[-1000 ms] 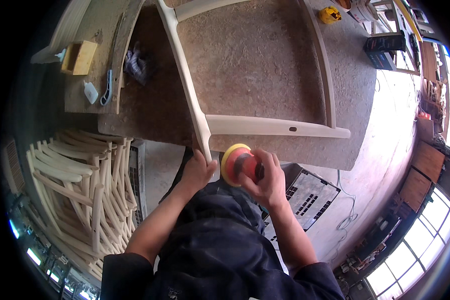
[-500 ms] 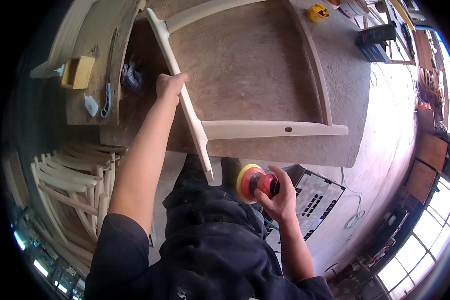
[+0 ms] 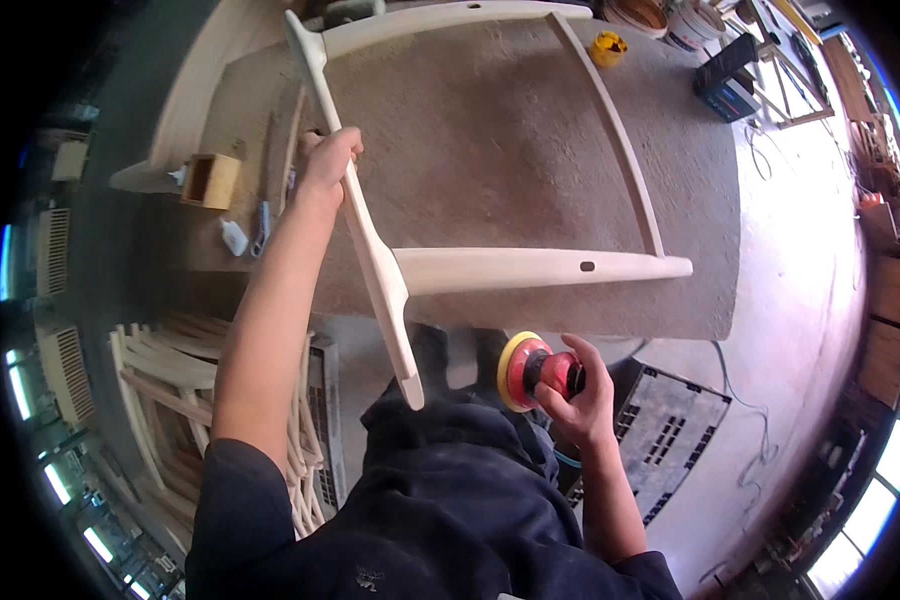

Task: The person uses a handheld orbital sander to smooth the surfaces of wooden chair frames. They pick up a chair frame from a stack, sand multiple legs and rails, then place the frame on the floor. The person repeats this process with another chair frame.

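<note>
A pale wooden frame [image 3: 530,270], shaped like part of a chair, rests on a dusty table [image 3: 470,150]. My left hand [image 3: 332,160] is closed round its left rail, which slants toward me and sticks out past the table's near edge. In my right hand [image 3: 582,400] is a red and black orbital sander [image 3: 532,372]. Its yellow pad faces left, in front of my body and apart from the wood. A dark slot shows in the frame's near crosspiece.
More curved wooden parts [image 3: 170,400] are stacked at lower left. A small wooden box [image 3: 210,181] and a white bottle [image 3: 234,237] lie left of the frame. Far right hold a yellow cup [image 3: 607,48] and a dark can [image 3: 727,80]. A black slotted crate [image 3: 670,430] stands by my right arm.
The frame's left rail has tilted, its near end coming closer to me, with my left hand still on it. My right hand and the sander sit slightly farther right in view.
</note>
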{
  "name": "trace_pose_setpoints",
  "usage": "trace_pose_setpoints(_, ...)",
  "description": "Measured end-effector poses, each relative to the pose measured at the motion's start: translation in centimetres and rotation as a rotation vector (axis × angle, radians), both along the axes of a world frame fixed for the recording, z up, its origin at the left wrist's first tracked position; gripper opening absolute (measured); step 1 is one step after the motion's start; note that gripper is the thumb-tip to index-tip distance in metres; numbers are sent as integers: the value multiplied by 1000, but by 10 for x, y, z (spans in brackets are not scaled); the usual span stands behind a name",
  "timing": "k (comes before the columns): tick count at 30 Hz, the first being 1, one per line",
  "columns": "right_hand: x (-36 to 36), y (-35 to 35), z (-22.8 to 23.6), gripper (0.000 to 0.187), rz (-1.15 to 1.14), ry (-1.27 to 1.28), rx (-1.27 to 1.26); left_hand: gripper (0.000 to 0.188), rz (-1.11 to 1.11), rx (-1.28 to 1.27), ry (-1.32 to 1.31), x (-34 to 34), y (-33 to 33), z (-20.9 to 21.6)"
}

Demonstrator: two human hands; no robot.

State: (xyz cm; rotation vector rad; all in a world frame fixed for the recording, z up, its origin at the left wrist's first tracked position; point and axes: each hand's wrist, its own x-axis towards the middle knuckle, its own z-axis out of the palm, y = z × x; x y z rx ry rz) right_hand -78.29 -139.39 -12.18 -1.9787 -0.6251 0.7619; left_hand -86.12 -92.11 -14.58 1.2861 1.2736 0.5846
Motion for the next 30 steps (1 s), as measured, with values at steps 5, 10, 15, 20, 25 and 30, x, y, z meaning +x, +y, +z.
trace_pose_setpoints(5,9,-2,17,73,35,69,197,15,-33,332,-63,7,-20,140)
trace_pose_setpoints(10,14,9,31,73,71,113,394,28,-259,731,-149,-3,-39,280)
trace_pose_setpoints(15,26,48,67,68,114,-88,649,41,-325,1089,-133,14,-91,365)
trace_pose_setpoints(20,38,90,138,63,125,-426,666,47,-499,996,-171,67,-180,403)
trace_pose_setpoints(25,44,112,167,62,46,-517,820,44,-753,978,-203,94,-190,418)
trace_pose_setpoints(30,60,135,185,61,-119,-626,938,33,-774,1131,-271,127,-172,413)
